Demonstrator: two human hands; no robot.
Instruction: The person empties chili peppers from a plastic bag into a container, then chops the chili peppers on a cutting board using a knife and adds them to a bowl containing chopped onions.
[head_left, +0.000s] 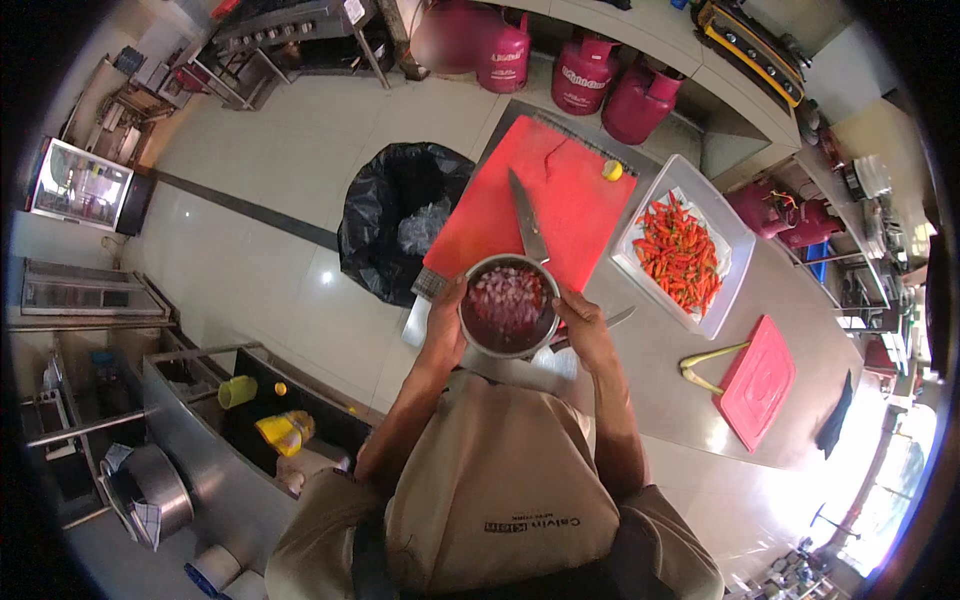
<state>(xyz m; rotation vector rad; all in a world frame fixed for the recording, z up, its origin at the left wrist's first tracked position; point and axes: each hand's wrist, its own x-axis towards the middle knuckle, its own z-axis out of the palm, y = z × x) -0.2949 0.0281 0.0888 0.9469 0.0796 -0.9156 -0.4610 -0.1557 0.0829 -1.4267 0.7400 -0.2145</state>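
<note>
Between my two hands is a round metal bowl [465,333] with chopped purple-white shallots and bits of red chili [507,297] inside. My left hand [447,318] grips its left side and my right hand [586,325] grips the right side, fingers closed round the rim. Just beyond the bowl, a kitchen knife [524,212] lies on the red cutting board [575,180]. A cut yellow citrus piece [612,170] rests at the board's far corner. Another blade [621,317] shows beside my right hand, its handle partly hidden.
Right of the board, a white tray [738,270] holds many red chilies. A pink lid [765,385] and a green stalk [716,357] lie on the steel table [650,375]. A black-bagged bin [370,200] stands left. Pink gas cylinders [583,80] stand at the back; a sink [210,420] is lower left.
</note>
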